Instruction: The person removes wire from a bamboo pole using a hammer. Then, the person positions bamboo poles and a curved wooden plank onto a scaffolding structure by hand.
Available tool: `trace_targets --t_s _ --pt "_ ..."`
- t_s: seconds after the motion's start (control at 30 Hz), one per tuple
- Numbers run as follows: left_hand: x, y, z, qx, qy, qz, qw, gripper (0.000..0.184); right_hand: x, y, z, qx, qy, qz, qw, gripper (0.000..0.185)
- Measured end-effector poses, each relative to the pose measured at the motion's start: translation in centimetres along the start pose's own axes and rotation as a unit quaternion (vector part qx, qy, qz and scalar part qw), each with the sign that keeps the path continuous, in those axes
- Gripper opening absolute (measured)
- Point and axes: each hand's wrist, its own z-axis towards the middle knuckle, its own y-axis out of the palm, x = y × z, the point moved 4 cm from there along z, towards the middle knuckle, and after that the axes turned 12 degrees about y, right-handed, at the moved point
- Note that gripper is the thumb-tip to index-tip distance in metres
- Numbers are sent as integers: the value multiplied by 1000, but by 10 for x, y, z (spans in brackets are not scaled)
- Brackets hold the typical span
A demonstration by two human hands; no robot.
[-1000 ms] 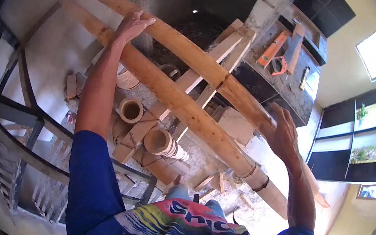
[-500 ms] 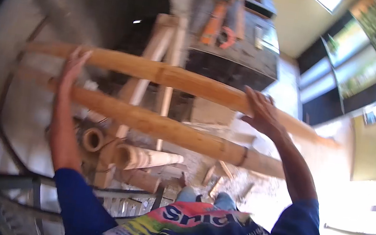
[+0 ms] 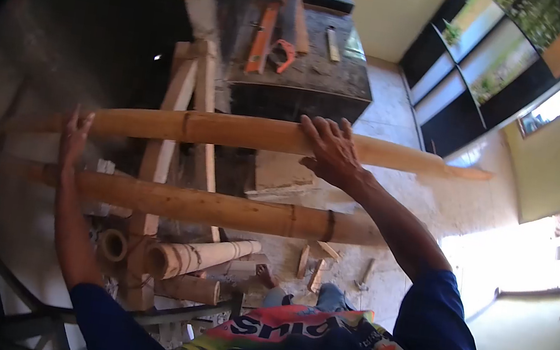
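A long bamboo pole (image 3: 243, 132) lies crosswise in front of me, its right end narrowing to a jagged tip. My left hand (image 3: 75, 137) grips it near the left end, fingers over the far edge. Farther right, my right hand (image 3: 332, 150) holds the same pole from above, with its fingers bent over the far side. Closer to my body, a second bamboo pole (image 3: 232, 211) runs almost parallel, with a dark band near its right part. My right forearm hides some of its right end. Both poles cross above a wooden trestle (image 3: 181, 86).
Short bamboo sections (image 3: 204, 257) lie low beside the trestle. Wood offcuts (image 3: 317, 275) are scattered on the floor near my feet. Beyond the poles, a dark table (image 3: 308, 79) bears an orange level (image 3: 262, 40) and an orange-handled saw (image 3: 282, 56). A metal railing (image 3: 25, 304) stands lower left.
My view has turned, so the table and trestle appear farther left. The two poles, slanted down to the right before, now look nearly level. Both hands remain on the far pole.
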Motion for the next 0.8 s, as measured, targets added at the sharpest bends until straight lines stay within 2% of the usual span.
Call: trace_targets --t_s 0.03,0.07,0.13,0.17,0.2,0.27,0.33,0.37,0.47,0.63,0.67,0.8 --pt "13 -2 0 3 -11 -22 1000 66 -4 -1 3 8 -14 -2 1000 91" --pt "24 0 3 -33 -28 -88 995 67 -9 -1 6 16 -30 -3 999 94" --pt "18 5 6 -21 -11 -70 997 67 -19 4 12 33 -65 -3 997 95" --pt "10 7 7 16 27 16 999 68 -23 6 17 47 -72 -18 996 96" --pt "17 2 4 23 24 -5 999 68 -28 6 22 51 -93 -9 994 96" --pt "38 -3 -3 40 11 -24 999 69 -24 13 33 -50 -27 -21 998 94" --pt "54 -14 -8 44 -4 8 999 69 -22 13 41 -41 -42 -28 998 93" --pt "52 -14 -10 20 -30 -44 998 71 -18 14 48 -36 -41 -36 998 92" --pt "40 -14 -11 49 -13 7 999 73 -5 27 78 -5 -54 -33 998 90" --pt "40 -8 -13 -26 -41 -16 999 76 14 42 120 14 -42 -44 998 90" --pt "50 -13 -16 -43 -70 -62 995 78 14 42 122 6 -49 -46 998 91" --pt "48 -9 -15 -62 -80 -32 994 79 11 40 118 -7 -42 -56 998 93"
